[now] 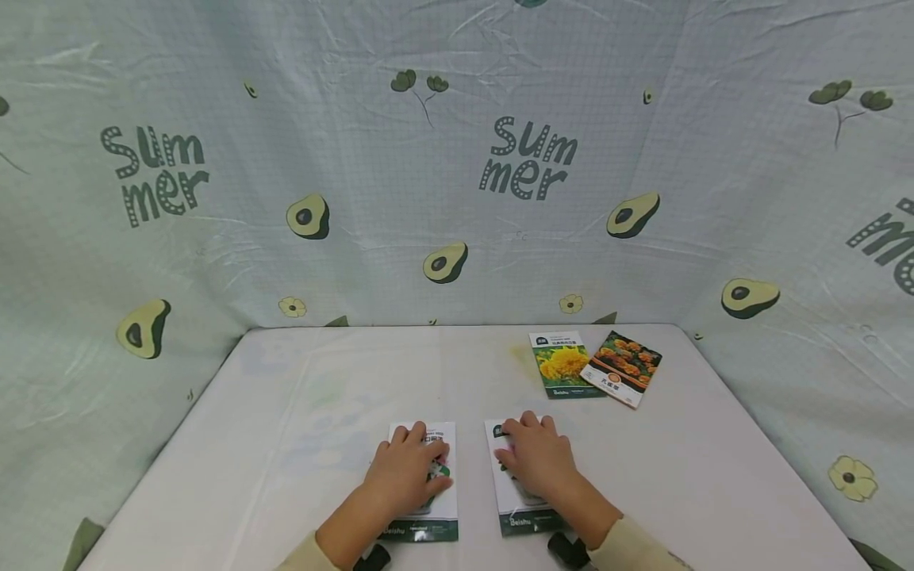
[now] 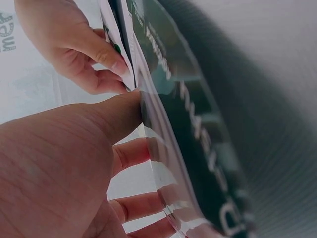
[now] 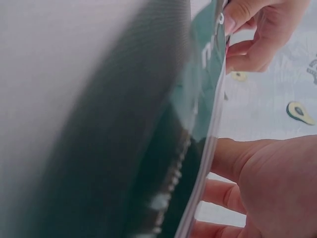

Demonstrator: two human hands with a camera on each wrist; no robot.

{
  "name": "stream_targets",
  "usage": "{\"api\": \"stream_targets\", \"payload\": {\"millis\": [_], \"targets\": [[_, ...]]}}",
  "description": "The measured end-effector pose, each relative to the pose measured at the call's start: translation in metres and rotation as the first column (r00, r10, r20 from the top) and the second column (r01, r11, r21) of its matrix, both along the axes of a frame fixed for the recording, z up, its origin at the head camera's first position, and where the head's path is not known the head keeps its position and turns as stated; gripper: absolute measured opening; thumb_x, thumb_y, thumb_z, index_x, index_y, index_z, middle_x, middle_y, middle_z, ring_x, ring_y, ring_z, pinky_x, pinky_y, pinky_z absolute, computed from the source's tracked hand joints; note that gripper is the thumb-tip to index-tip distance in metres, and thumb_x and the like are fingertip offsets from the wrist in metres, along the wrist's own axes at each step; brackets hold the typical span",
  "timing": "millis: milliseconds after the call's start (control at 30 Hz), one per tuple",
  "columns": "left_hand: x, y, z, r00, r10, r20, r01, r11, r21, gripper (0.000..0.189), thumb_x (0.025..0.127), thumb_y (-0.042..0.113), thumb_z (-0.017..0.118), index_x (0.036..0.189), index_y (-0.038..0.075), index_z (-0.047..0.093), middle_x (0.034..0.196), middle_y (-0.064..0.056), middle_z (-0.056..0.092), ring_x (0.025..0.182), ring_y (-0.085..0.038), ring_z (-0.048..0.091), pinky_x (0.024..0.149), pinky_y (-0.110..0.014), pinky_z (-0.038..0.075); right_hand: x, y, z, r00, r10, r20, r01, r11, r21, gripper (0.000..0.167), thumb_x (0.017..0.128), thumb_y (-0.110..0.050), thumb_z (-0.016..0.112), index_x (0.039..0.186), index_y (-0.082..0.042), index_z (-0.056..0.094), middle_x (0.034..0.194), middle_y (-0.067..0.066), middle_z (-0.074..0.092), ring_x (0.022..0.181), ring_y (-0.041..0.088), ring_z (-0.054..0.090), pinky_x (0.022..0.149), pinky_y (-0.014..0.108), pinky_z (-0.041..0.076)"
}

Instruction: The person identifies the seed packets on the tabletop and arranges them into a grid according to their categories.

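Note:
Two white seed packets with dark green bottom bands lie side by side near the front of the table. My left hand (image 1: 403, 472) rests on the left seed packet (image 1: 435, 529), fingers spread across its face and covering most of the picture. On the right seed packet (image 1: 524, 522), my right hand (image 1: 541, 456) lies the same way; a bit of pink shows beside its fingers. Close up in the left wrist view, thumb and fingertips touch the face of the packet (image 2: 185, 119). The right wrist view has fingertips against the other packet (image 3: 163, 183) likewise.
Toward the back right of the white table (image 1: 343, 381), a yellow-flower seed packet (image 1: 564, 365) lies partly under an orange-flower seed packet (image 1: 624, 369). A pale curtain (image 1: 371, 159) printed with avocados hangs behind and along both sides.

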State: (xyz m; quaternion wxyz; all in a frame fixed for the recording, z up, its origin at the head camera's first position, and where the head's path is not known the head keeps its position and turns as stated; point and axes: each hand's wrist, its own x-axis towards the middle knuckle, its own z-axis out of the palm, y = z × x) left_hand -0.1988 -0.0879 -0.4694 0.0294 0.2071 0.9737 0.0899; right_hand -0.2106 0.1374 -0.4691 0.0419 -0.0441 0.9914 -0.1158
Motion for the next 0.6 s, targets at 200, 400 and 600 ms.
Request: {"api": "stream_targets", "payload": {"millis": [200,400,600], "targets": [[0.0006,0.0009,0.0000,1.000,0.006,0.005,-0.006,1.000,0.003,0.048,0.087,0.053,0.077,0.125,0.025,0.071,0.120,-0.008,0.056,0.108,-0.029,0.051,0.081,-0.051,0.048,0.0017,-0.0040,0.0016,1.000,-0.013,0.003,0.013,1.000,-0.002,0.046,0.091,-0.042,0.076,0.128,-0.017,0.067,0.119,0.008,0.061,0.106,0.029,0.051,0.086,0.055,0.053],[0.0013,0.0012,0.0002,1.000,0.013,0.003,-0.013,1.000,0.004,0.048,0.087,0.053,0.077,0.125,0.025,0.071,0.121,-0.008,0.057,0.109,-0.030,0.052,0.083,-0.052,0.048,0.0011,-0.0054,-0.0001,1.000,-0.017,0.001,0.017,1.000,0.005,0.047,0.091,-0.044,0.075,0.129,-0.018,0.066,0.120,0.008,0.061,0.106,0.029,0.051,0.087,0.056,0.052],[0.0023,0.0019,0.0009,1.000,0.017,0.003,-0.017,1.000,0.004,0.047,0.087,0.052,0.077,0.125,0.025,0.071,0.121,-0.008,0.057,0.108,-0.030,0.052,0.082,-0.052,0.048,0.0026,-0.0074,0.0000,1.000,-0.011,-0.009,0.011,1.000,0.010,0.048,0.091,-0.044,0.076,0.130,-0.018,0.066,0.120,0.009,0.061,0.106,0.029,0.051,0.087,0.057,0.053]]}}
